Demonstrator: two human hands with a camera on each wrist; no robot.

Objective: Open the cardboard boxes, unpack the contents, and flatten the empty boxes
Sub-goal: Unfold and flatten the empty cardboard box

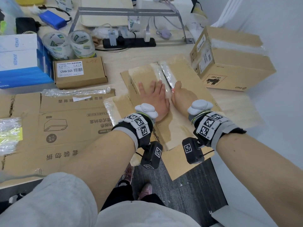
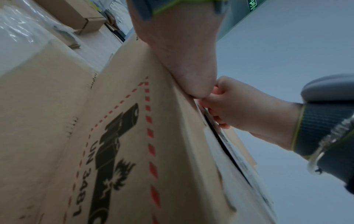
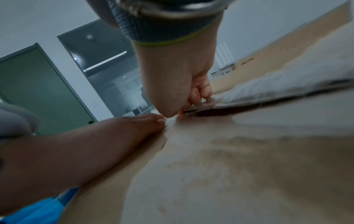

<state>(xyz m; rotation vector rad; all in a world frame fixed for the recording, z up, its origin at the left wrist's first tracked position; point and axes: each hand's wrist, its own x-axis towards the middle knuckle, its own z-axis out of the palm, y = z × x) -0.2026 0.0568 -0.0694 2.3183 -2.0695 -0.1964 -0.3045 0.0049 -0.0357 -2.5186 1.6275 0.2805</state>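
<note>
Two hands work the centre box (image 1: 178, 71): the left hand (image 1: 154, 95) lies flat, fingers spread, pressing its near flap; the right hand (image 1: 183, 94) curls its fingers into the top seam. Opening seems underway; next, lift that flap. Right of it stands another box (image 1: 229, 63).

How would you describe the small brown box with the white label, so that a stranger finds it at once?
Look at the left half of the desk, just in front of the two clear tape rolls. The small flat cardboard box lies there beside the blue-and-white Anker boxes. Only it carries a white label reading 12V4A-5525.
</note>
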